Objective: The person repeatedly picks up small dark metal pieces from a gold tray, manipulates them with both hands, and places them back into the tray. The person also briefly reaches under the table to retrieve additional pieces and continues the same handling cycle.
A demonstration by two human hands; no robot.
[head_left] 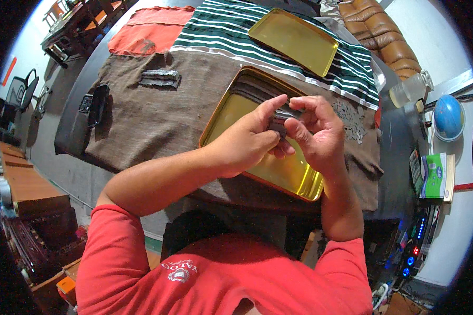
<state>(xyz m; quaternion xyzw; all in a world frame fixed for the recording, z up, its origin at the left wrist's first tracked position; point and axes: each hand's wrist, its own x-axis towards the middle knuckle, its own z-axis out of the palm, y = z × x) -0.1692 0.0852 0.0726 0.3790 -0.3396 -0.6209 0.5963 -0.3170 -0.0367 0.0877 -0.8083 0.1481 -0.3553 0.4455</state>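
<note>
Together, left hand (247, 139) and right hand (315, 131) pinch a small dark folded cloth piece (278, 122) above the rectangular gold metal tray (231, 113).

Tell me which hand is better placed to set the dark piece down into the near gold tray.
Probably the left hand: its thumb and fingers pinch the small dark piece directly over the near gold tray. The right hand only touches the piece's far end with its fingertips.
</note>
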